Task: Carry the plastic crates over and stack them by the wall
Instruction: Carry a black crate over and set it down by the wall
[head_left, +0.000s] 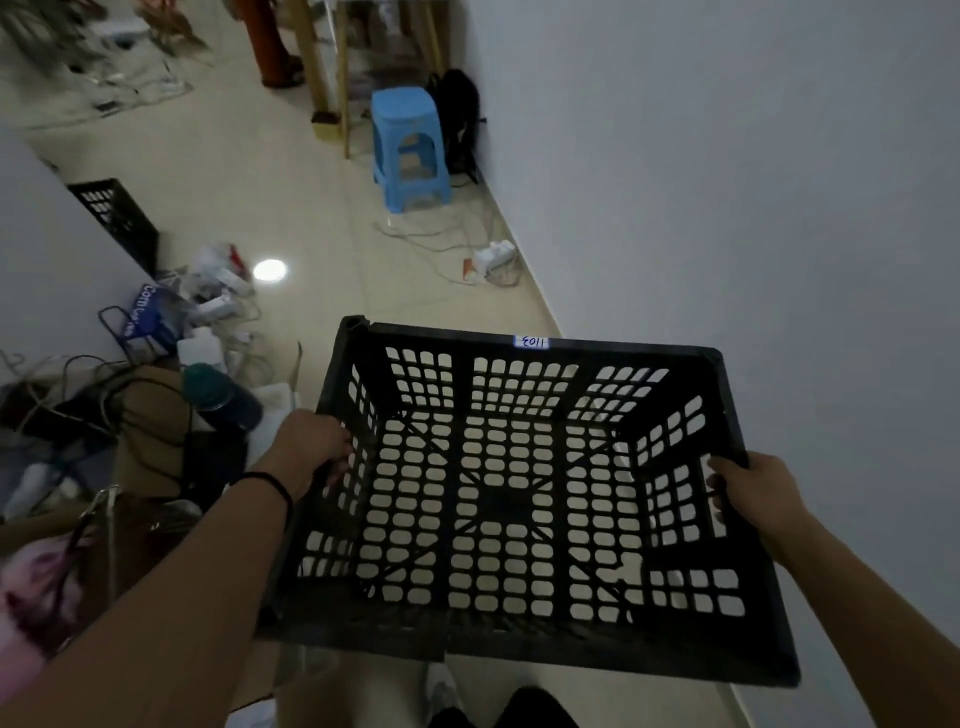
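An empty black plastic crate with a perforated floor and walls hangs above the tiled floor, close to the white wall on the right. A small white label sits on its far rim. My left hand grips the crate's left wall, fingers curled through a handle slot. My right hand grips the right wall the same way. A second black crate stands on the floor at the left, partly hidden behind a white wall corner.
A blue plastic stool stands by the wall ahead, with a black bag behind it. A power strip and loose cables lie along the skirting. Boxes, bottles, bags and cables clutter the floor on the left.
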